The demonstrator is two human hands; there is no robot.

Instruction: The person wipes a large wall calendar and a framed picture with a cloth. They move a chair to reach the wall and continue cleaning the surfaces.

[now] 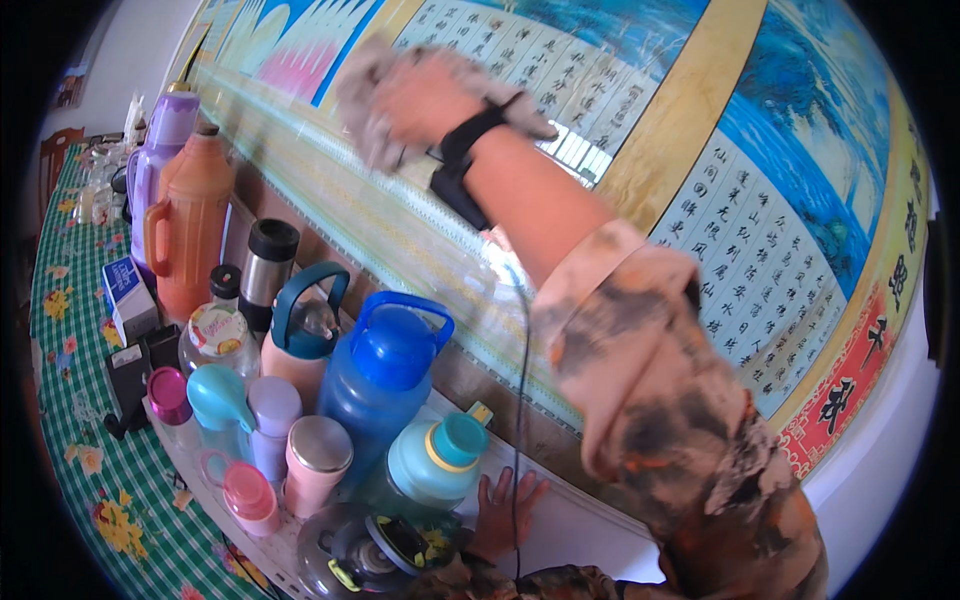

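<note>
My right hand, with a black strap around its wrist, grips a grey cloth against a glossy wall picture. The hand and cloth are blurred. The picture carries columns of writing, blue painted scenes and gold bands. Lower down, my left hand lies with fingers spread on a white surface, beside a turquoise bottle. A thin dark cable hangs in front of it. Nothing shows in that hand.
A large blue bottle, a pink tumbler and several other bottles crowd the left. Behind them stand an orange thermos jug and a purple one. A green checked tablecloth runs along the far left.
</note>
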